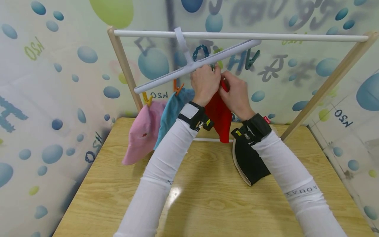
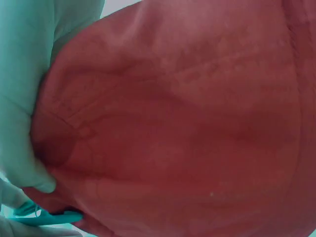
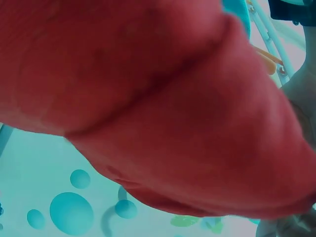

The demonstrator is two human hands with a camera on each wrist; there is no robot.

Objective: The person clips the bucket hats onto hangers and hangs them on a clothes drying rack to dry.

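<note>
Two white sleeves (image 1: 160,174) reach in from the bottom over a pale wood-grain desk (image 1: 213,191), its surface glossy, with a bright patch of glare and soft shadows between the arms. A black strap (image 1: 193,113) circles each wrist. On the desk, partly behind the right forearm, lies a black hat (image 1: 251,161) with a pale edge. Farther in, the hands meet at a red hat (image 1: 220,115) held up just below a hanger. The right hand (image 1: 237,93) pinches its top edge between the fingers; the left hand (image 1: 206,82) is beside it, fingers curled narrowly about a green clip (image 1: 212,67), mostly hidden. To the left hang a blue hat (image 1: 174,108) from an orange clip (image 1: 178,89) and a pink hat (image 1: 142,135) from a yellow clip (image 1: 147,98). The white hanger (image 1: 163,79) slants, left end low, its hook at the white rod (image 1: 266,37) of a rack with wooden posts (image 1: 328,84). Beyond, the desk sits in a close corner of pale walls (image 1: 65,108) printed with blue and green bubbles and dark lettering, such as "H2O", some of it blurred or reversed.
</note>
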